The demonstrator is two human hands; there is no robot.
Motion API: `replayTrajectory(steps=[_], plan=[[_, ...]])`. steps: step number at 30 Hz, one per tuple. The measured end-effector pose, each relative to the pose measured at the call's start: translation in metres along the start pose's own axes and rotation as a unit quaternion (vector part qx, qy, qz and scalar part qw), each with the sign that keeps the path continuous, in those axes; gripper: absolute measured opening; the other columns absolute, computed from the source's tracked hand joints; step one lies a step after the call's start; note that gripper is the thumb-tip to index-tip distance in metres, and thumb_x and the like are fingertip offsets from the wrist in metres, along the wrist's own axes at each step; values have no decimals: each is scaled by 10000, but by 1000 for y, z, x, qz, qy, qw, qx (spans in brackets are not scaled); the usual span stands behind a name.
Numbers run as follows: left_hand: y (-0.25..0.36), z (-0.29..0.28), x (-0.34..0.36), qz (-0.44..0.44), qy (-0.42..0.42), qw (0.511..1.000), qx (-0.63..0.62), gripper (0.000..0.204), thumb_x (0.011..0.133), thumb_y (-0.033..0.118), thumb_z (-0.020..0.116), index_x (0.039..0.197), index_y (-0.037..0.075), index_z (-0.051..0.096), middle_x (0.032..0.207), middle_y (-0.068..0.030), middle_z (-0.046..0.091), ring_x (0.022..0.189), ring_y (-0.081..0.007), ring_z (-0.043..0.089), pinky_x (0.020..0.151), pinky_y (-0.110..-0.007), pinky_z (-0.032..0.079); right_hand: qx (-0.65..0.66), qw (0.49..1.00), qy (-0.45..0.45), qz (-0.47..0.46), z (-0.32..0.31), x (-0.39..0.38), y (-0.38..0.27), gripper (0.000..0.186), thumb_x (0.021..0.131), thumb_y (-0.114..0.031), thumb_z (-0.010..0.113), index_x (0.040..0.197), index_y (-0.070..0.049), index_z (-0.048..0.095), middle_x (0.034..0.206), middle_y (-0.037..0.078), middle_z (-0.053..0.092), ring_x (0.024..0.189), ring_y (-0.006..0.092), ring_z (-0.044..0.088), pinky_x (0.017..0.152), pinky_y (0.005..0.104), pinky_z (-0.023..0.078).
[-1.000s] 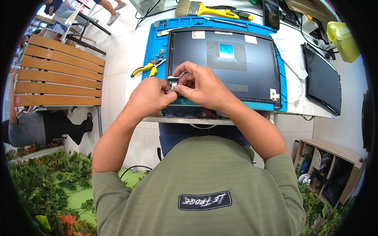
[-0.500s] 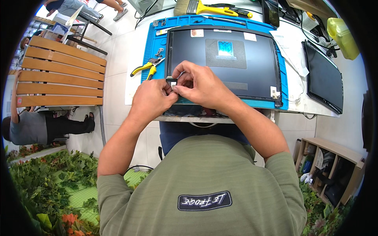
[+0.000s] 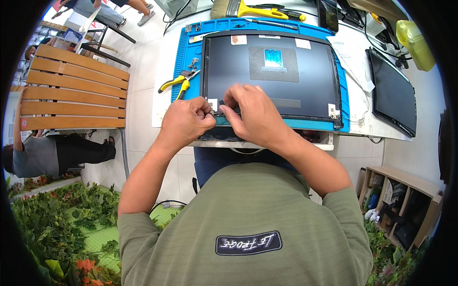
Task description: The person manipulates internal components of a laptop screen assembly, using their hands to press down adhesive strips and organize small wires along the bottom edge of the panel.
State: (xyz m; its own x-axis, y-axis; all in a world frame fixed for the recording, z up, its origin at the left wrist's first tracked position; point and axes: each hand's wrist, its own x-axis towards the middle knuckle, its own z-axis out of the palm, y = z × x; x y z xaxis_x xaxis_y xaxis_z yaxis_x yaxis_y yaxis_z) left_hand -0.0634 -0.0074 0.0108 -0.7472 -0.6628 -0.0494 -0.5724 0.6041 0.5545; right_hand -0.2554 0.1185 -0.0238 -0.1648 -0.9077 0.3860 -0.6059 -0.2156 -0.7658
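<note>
A laptop screen panel [image 3: 229,62] in a dark frame lies flat on a blue work mat [image 3: 180,52]. At the panel's near left corner, my left hand [image 3: 187,120] is closed with its fingertips pinched together; what they hold is too small to make out. Just to its right, my right hand [image 3: 257,114] has thumb and forefinger bent round a small dark piece [image 3: 221,102], partly blurred. A pale square patch [image 3: 213,103] shows beside the left fingertips. Yellow-handled pliers [image 3: 181,82] rest left of the panel, with small metal hinge parts [image 3: 193,63] beyond them.
A yellow-handled brush [image 3: 257,11] lies at the back. On the right are another dark screen [image 3: 392,93], loose cables and a yellow bag [image 3: 414,45]. A slatted wooden bench [image 3: 76,90] and another person [image 3: 36,155] are off left. A low wooden shelf [image 3: 405,183] stands right.
My hands have drawn slightly apart; the right fingers lifted and shifted right. The black piece formerly between both hands' fingertips is no longer there, and a pale patch on the panel's corner shows.
</note>
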Motion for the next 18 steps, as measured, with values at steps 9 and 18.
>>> replayTrajectory(steps=[9,18], plan=[[-10,-7,2,18,-35,999,-36,136,883,169,835,962,59,825,679,-85,695,593,-237,667,616,-363,538,-126,989,-2,-78,1,-18,-3,156,935,-128,814,1059,-35,801,1060,104,723,1044,315,634,924,462,453],[-22,-4,-7,126,12,992,1,128,893,107,859,985,28,819,790,-103,750,645,-231,698,637,-351,553,-135,982,-41,-124,0,-22,2,308,937,-175,844,1229,-78,858,1139,93,725,1114,300,628,998,470,454]])
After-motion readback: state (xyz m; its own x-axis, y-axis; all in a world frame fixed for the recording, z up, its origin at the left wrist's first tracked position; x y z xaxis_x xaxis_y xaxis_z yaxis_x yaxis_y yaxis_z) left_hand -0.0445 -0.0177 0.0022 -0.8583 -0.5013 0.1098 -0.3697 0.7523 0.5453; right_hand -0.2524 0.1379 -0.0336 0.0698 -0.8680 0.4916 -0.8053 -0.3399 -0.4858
